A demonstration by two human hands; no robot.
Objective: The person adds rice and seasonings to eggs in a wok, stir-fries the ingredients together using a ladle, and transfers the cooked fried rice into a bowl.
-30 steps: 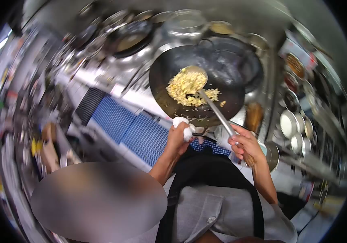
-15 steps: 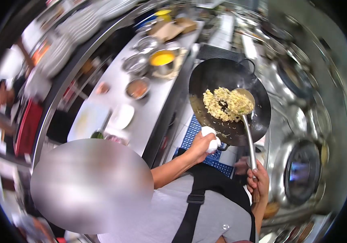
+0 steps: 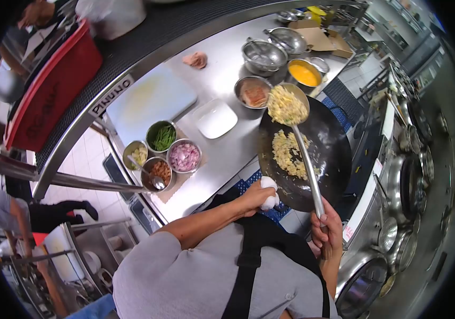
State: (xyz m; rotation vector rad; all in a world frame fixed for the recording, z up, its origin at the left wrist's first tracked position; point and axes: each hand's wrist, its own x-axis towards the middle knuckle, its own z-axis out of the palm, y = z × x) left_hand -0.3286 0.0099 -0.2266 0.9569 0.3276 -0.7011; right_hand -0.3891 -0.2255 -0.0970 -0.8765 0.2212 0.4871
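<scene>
My left hand (image 3: 256,198) is closed on a white cloth (image 3: 270,192) at the near rim of a dark wok (image 3: 328,143); the wok's handle is hidden under it. Wrapped round the long metal handle of a ladle (image 3: 312,178) is my right hand (image 3: 327,228). The ladle's bowl is heaped with fried rice (image 3: 287,106) and hangs over the wok's far left edge. More rice (image 3: 288,154) lies in the wok. A white square dish (image 3: 215,118) stands on the steel table, left of the wok.
On the steel table (image 3: 222,80) are a cutting board (image 3: 153,101), a bowl of chopped onion (image 3: 185,156), greens (image 3: 161,136), a pot of yellow liquid (image 3: 305,73) and metal bowls. Pans (image 3: 363,287) stand right. A red bin (image 3: 57,85) sits on the upper shelf. Another person (image 3: 12,212) is lower left.
The view has swung from the stove to the steel table. The wok has come beside the table, and the ladle has risen from inside the wok to its edge with rice in it.
</scene>
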